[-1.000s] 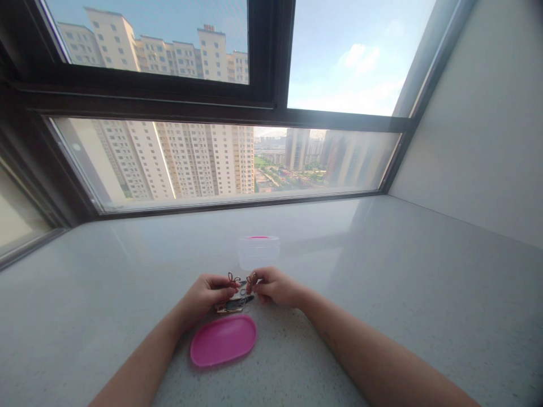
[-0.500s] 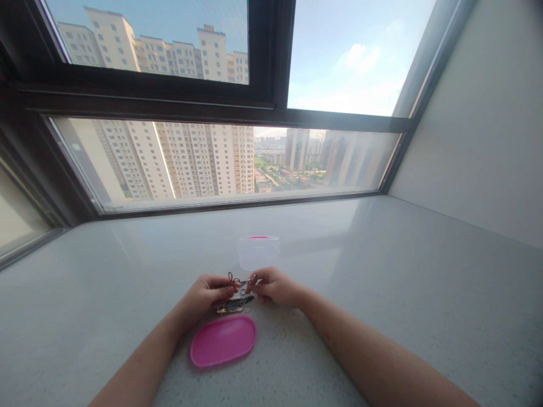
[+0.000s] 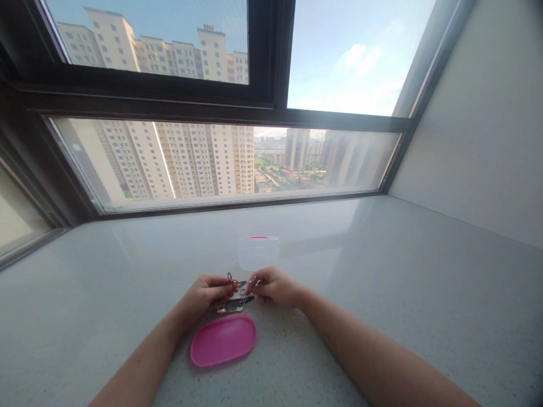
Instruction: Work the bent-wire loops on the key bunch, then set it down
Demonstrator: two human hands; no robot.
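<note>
My left hand (image 3: pixel 207 291) is closed in a pinch, with a thin brown looped cord (image 3: pixel 230 277) standing up from its fingertips. Just across from it, my right hand (image 3: pixel 278 287) pinches a small brownish piece (image 3: pixel 253 281), too small and too covered by fingers to name. Beneath and between both hands lies a small heap of dark and gold-coloured clip-like pieces (image 3: pixel 233 306) with a few thin rings; the hands partly hide it. Nearer to me, a pink oval lid or shallow tray (image 3: pixel 223 341) rests on the surface.
Behind my hands stands a clear plastic container (image 3: pixel 259 254) with something pink showing at its top. The speckled pale counter (image 3: pixel 360 271) runs back to a dark window frame (image 3: pixel 237 210). A white wall (image 3: pixel 479 130) rises on the right.
The brown cord's loops have shifted slightly at my left fingertips, and the piece in my right fingers sits at a slightly different angle. Everything else stays put.
</note>
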